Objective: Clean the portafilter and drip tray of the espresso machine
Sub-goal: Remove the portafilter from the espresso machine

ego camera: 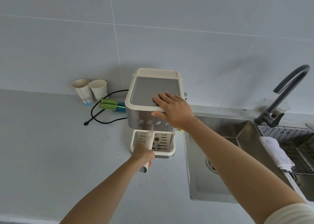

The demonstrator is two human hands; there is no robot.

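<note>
Left hand (pixel 143 153): fingers curled round the cream handle of the portafilter (pixel 150 140), gripping it near its outer end; the end cap shows below the fist.
Portafilter: handle points out from under the front of the espresso machine (pixel 144 115), above the drip tray (pixel 164 144); its head is hidden beneath the machine body.
Drip tray: cream, slotted grid, seated at the machine's base.
Right hand (pixel 173 109): flat, fingers straight on the machine's metal top, thumb over the front edge; holds nothing.
Espresso machine: upright on the grey counter (pixel 51 147), against the tiled wall, just beside the sink (pixel 220 138).
Left of the machine: two paper cups (pixel 83 91), a black cord (pixel 105 120), green and blue brushes (pixel 110 104).
Right: faucet (pixel 287 91); white cloth (pixel 275 152) draped over a wire rack (pixel 292 135).
</note>
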